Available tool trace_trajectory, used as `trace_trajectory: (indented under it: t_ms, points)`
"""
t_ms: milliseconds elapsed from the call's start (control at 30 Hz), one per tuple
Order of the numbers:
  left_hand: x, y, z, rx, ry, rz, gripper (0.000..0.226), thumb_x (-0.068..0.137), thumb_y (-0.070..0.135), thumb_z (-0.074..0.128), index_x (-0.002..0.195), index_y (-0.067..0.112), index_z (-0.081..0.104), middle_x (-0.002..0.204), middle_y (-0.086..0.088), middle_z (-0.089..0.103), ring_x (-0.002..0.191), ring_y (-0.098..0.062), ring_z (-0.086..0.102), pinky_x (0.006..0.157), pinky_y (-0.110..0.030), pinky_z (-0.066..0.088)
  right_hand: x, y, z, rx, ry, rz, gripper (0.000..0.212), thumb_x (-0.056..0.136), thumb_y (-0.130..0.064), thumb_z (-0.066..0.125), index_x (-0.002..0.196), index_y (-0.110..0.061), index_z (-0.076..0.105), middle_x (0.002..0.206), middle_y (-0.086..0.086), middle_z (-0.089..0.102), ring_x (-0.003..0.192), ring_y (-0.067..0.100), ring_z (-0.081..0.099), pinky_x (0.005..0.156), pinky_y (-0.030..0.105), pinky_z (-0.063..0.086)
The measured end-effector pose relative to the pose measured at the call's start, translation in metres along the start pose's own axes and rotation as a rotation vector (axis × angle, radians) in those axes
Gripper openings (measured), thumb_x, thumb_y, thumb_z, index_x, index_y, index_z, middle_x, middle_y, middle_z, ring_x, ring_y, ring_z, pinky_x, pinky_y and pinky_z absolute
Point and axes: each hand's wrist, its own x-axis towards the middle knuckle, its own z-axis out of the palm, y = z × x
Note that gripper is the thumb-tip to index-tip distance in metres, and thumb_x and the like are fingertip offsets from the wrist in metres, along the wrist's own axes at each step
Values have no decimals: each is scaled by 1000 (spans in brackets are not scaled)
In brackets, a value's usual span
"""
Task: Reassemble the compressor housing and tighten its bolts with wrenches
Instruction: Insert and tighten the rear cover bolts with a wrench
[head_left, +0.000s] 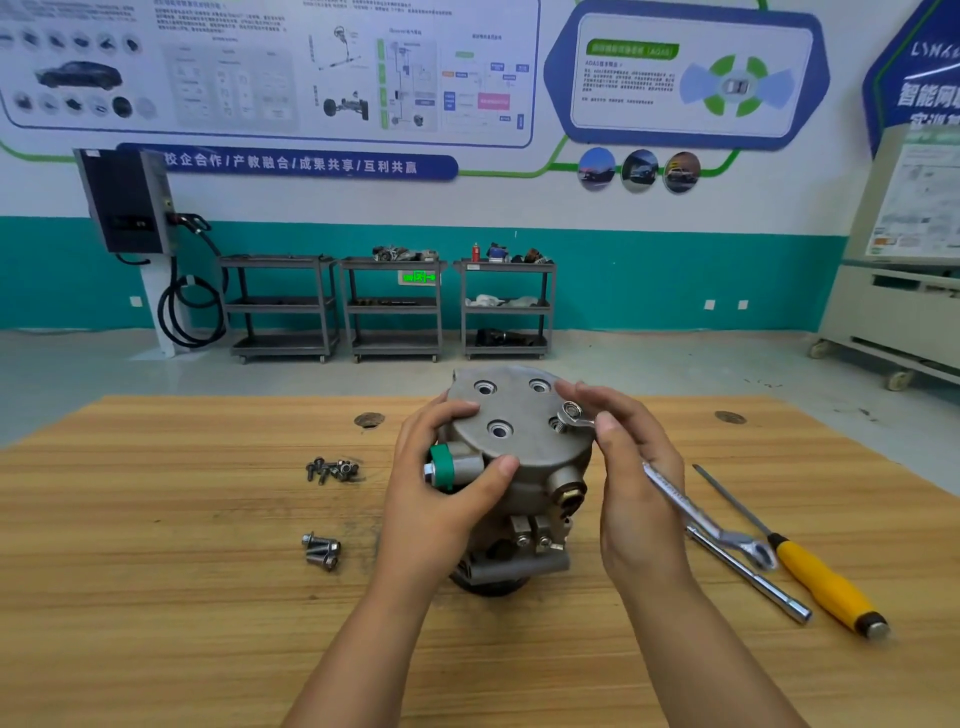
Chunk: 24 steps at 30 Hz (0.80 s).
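**On the bench: 1 bolt started, wrench seated**

At the middle of the wooden workbench (156, 519) the compressor housing (511, 467) stands on end, round end cover up. The left hand (441, 483) is spread across the cover's near edge, thumb and fingers clamped around the green-capped port (444, 467), steadying the body. The right hand (631, 467) pinches a combination wrench (691, 509) near its ring end, which sits over a bolt (571, 411) standing proud of the cover. 3 other bolt holes look empty.

Handling judgement: cast metal, rigid and probably heavy, so it should stay planted; smooth curved sides may twist under torque, so the grip belongs on the ports or lugs.

Loose bolts (322, 552) lie left in 2 clusters. A yellow-handled screwdriver (810, 577) and a steel extension bar (748, 574) lie right.
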Motion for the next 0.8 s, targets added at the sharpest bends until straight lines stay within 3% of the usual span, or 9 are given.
trace_trajectory:
  t_ms: [100,200,333,400,533,633,700,800]
  points:
    - [1,1,-2,0,-18,-16,44,60,38,78,98,47,59,124,5,54,115,-20,55,93,-51,49,10,3,4,119,180,221,8,86,-20,59,91,-15,62,87,-10,72,85,1,65,73,24,49]
    - [1,2,-4,-1,-33,-18,42,62,33,76,98,47,59,124,4,54,115,-21,55,92,-50,50,21,4,5,177,239,363,27,72,-39,65,86,-15,62,74,-11,70,74,3,65,74,27,49]
    - [1,3,-6,-24,-40,-31,45,56,45,77,98,46,59,124,1,54,114,-23,56,91,-51,50,38,-5,11,76,148,454,9,84,-23,65,79,-16,67,65,-9,70,61,1,65,56,18,50]
    - [2,2,-7,-33,-55,-35,46,55,46,76,98,45,60,124,1,54,113,-24,56,91,-51,50,46,-11,13,-32,71,468,12,86,-17,64,75,-17,68,63,-9,70,60,2,64,53,18,49]
    - [5,0,-5,-5,-86,-23,44,61,39,78,100,45,60,119,11,53,111,-16,57,89,-45,53,53,-26,20,-354,-119,353,11,86,-19,64,83,-25,72,90,-11,67,86,2,58,67,21,42]
    - [5,-1,-2,41,-63,27,44,61,38,79,101,44,60,117,11,54,109,-9,56,91,-31,50,43,-27,23,-664,-237,159,13,88,-23,60,95,-24,71,104,-13,57,110,11,47,92,31,39]
    - [5,-2,0,77,-32,58,45,61,36,78,102,41,60,115,10,55,107,-3,55,90,-20,46,31,-25,21,-799,-245,57,16,90,-24,56,101,-24,68,102,-15,52,112,13,38,100,40,32]
    - [5,-3,1,39,-35,22,51,60,36,78,107,35,59,117,5,57,110,-9,57,92,-26,48,17,-22,17,-755,-238,-65,17,92,-17,53,102,-21,67,97,-14,54,106,13,37,98,38,32]
